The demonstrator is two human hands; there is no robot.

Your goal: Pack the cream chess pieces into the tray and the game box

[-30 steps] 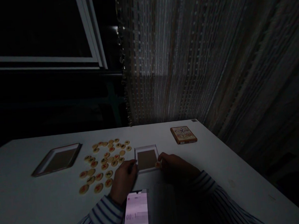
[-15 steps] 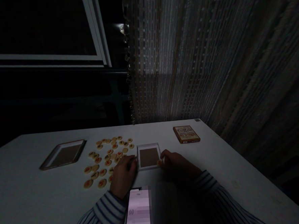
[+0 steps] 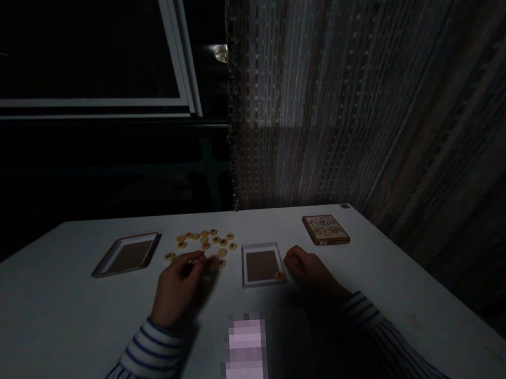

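My left hand point(image 3: 176, 288) hovers over or rests on the scattered round Chinese chess pieces point(image 3: 222, 252), hiding many of them. Its fingers are loosely bent, with thumb and forefinger apart. Beside it lies a shallow open box tray point(image 3: 261, 265) with pale walls and a brown bottom. One chess piece point(image 3: 279, 276) sits inside the tray at its near right corner. Close against the tray's right wall is my right hand point(image 3: 305, 269), fingers curled in; whatever they hold, if anything, is hidden.
Another open box part point(image 3: 128, 255) lies at the left. A printed box point(image 3: 326, 229) lies at the far right. A pinkish pixelated phone point(image 3: 246, 356) is at the near edge. Behind the white table point(image 3: 63, 315) hang string curtains point(image 3: 298, 95).
My left hand has moved left, away from the tray and onto the pieces. My right hand has drawn back from the tray's corner, where a chess piece now lies. The view has shifted slightly.
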